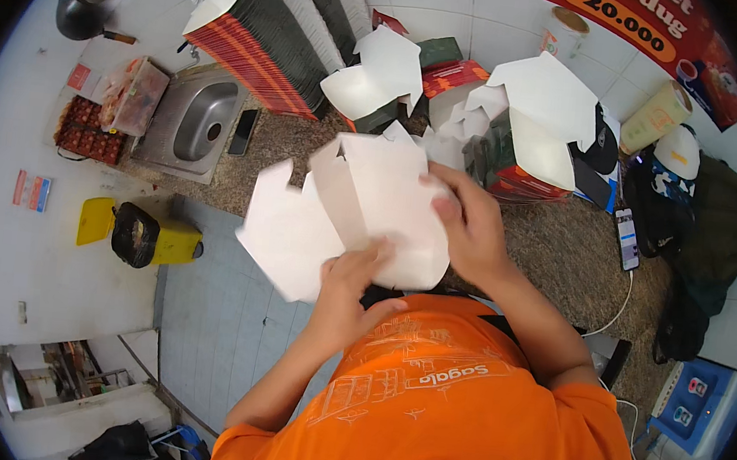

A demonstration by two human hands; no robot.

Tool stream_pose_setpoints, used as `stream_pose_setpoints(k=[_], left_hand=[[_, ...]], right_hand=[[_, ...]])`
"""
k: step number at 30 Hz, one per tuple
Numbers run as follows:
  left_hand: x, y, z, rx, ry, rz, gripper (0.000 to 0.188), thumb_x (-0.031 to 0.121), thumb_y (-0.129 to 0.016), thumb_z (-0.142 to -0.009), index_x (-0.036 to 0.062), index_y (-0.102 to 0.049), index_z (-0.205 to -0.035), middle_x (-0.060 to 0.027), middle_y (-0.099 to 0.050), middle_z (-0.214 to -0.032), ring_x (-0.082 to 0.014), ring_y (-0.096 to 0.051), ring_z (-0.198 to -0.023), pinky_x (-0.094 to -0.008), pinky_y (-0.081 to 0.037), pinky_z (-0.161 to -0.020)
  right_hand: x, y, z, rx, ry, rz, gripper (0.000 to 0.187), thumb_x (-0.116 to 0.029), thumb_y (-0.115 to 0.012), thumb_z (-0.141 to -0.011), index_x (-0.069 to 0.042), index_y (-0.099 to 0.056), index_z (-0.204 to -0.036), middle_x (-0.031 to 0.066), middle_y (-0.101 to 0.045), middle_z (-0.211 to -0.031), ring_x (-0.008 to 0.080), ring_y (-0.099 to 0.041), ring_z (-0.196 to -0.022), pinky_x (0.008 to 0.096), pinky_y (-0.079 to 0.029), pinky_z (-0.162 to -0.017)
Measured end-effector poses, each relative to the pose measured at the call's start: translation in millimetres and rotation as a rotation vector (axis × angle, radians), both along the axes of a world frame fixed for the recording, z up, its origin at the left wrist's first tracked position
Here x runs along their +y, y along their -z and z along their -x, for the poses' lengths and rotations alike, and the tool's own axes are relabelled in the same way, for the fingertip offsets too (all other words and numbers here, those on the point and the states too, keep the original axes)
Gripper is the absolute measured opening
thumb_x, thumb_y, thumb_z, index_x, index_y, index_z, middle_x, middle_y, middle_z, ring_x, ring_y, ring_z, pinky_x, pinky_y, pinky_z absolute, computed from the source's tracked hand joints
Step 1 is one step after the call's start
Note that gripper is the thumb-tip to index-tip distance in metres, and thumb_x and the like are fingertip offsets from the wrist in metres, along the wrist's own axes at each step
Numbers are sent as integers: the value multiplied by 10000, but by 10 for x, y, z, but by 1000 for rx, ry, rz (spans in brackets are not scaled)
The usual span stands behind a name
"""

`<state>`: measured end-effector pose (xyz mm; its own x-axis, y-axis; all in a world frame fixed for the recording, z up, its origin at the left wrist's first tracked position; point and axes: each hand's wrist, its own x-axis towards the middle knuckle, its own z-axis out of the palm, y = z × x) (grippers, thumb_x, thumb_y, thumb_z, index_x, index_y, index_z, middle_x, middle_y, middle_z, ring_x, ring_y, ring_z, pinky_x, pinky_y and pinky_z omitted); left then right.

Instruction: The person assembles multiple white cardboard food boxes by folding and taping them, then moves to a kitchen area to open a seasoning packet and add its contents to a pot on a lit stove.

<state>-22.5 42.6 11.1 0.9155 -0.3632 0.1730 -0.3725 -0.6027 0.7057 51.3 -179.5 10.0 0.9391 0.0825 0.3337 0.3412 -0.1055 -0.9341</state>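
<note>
In front of my chest I hold a white paper food box [404,224], partly folded, with its pale inner side up and a wide flap [285,231] spread to the left. My right hand [473,222] grips the box along its right edge, thumb on the inner face and the other fingers partly hidden. At its lower edge, my left hand [354,290] holds the carton, the fingers over the white face and slightly blurred. Just beyond are opened boxes, one with a white lid [550,106] and another [387,69], on the granite counter [552,237].
Tall stacks of red and dark flat cartons [266,46] stand at the back left, beside a steel sink [202,123] and a black phone [242,131]. A charging phone [627,239] with a white cable lies right, near a dark bag [710,234]. A yellow bin [170,241] stands on the floor.
</note>
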Motion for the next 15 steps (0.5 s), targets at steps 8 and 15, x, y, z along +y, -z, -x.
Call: stream_pose_setpoints(k=[8, 15], left_hand=[[-217, 6, -388, 687, -478, 1422, 400, 390, -609, -1045, 28, -637, -1213, -110, -719, -1173, -219, -722, -1026, -388, -635, -867], [-372, -38, -208, 549, -449, 1429, 201, 202, -597, -1067, 29, -656, -1150, -87, -729, -1064, -164, -725, -843, -283, -640, -789]], right_hand=[[142, 109, 323, -441, -275, 63, 524, -93, -694, -879, 40, -573, -1371, 221, -562, -1438, 414, -548, -1340, 483, -445, -1119], [127, 69, 199, -410, -290, 316, 559, -320, -698, -935, -181, -590, -1466, 175, -519, -1402, 399, -507, -1288, 511, -423, -1073]])
